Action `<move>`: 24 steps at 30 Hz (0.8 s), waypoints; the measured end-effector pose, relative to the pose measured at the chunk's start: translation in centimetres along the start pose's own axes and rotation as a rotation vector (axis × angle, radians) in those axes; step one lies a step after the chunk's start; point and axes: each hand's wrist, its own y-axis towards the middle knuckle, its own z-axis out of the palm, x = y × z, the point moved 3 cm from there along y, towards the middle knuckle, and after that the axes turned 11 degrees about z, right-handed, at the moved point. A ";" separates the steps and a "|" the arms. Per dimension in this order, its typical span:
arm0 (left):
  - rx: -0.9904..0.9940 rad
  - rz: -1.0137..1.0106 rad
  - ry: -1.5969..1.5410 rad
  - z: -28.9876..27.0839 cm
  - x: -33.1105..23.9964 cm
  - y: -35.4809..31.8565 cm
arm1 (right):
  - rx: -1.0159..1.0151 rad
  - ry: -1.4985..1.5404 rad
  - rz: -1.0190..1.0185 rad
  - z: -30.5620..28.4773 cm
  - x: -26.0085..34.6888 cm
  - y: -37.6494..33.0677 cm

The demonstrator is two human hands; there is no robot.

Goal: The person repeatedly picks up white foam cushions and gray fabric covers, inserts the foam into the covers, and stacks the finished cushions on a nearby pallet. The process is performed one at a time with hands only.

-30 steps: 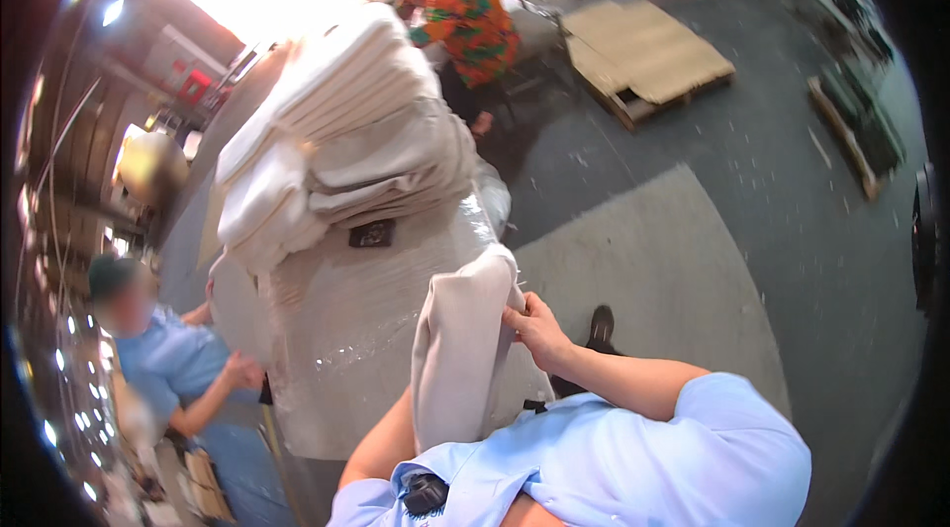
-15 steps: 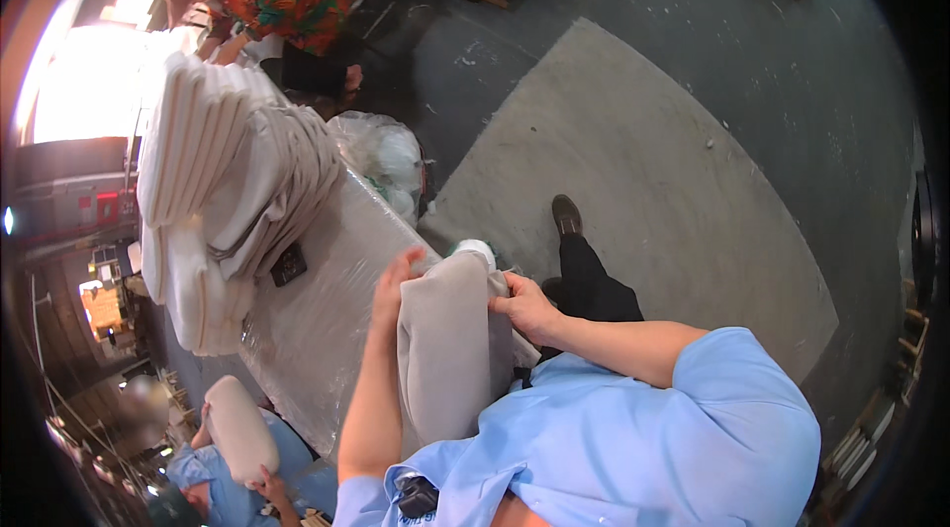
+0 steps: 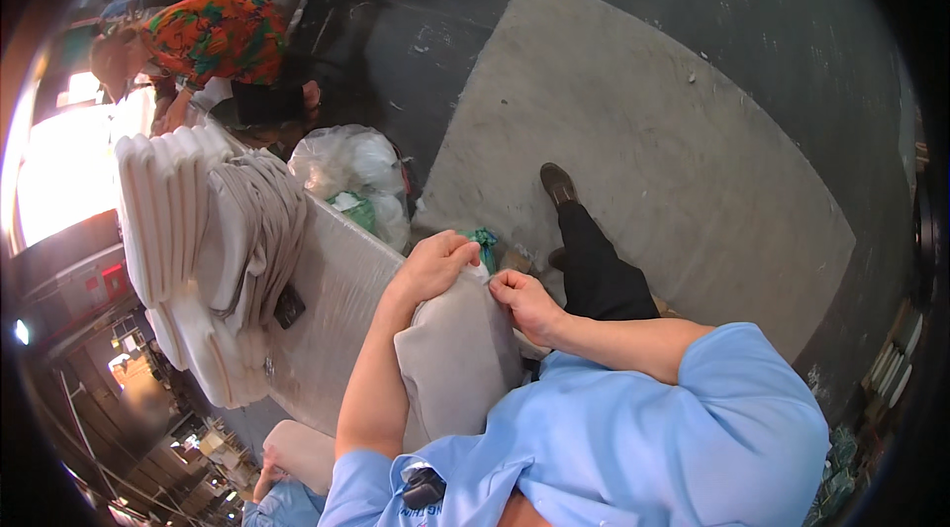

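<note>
A light grey fabric cushion cover (image 3: 457, 354) lies upright against my body at the table's near end. A bit of white filling (image 3: 479, 272) shows at its far end. My left hand (image 3: 433, 268) bends over that end from the left, its fingers closed on the cover's edge. From the right my right hand (image 3: 526, 303) pinches the cover's edge between thumb and fingers. The two hands are a short gap apart. Whatever lies under the left fingers is hidden.
A plastic-wrapped table (image 3: 336, 260) holds stacked white cushion pads (image 3: 163, 220) and draped grey covers (image 3: 259, 230). Near them is a small black object (image 3: 289, 307). Clear plastic bags (image 3: 351, 166) stand beyond the table edge. Another person (image 3: 223, 37) bends at the far left; a second holds a cushion (image 3: 300, 450) lower left.
My left hand has come down from open beside the cover and closed over its far end. The right hand still pinches the edge. The view has shifted slightly.
</note>
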 end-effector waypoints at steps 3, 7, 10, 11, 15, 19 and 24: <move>-0.086 -0.042 -0.030 0.4 0.9 -0.6 | -0.072 0.029 -0.070 0.4 0.9 1.0; -0.139 -0.091 -0.030 0.0 1.5 -1.2 | -0.061 0.037 -0.086 1.1 1.3 2.2; -0.133 -0.051 -0.013 -0.2 0.7 -1.4 | -0.047 -0.010 -0.088 1.3 1.7 1.9; -0.090 -0.022 0.026 -0.4 0.2 -1.2 | -0.032 -0.020 -0.095 1.2 1.7 1.8; 0.088 0.072 0.219 -1.2 -1.5 -0.1 | 0.000 -0.052 -0.108 0.9 1.6 1.8; 0.303 0.061 0.401 -1.2 -2.7 1.4 | -0.028 -0.120 -0.108 0.4 1.7 1.6; 0.428 0.036 0.523 -0.1 -2.4 2.6 | -0.039 -0.169 -0.135 0.1 1.6 1.6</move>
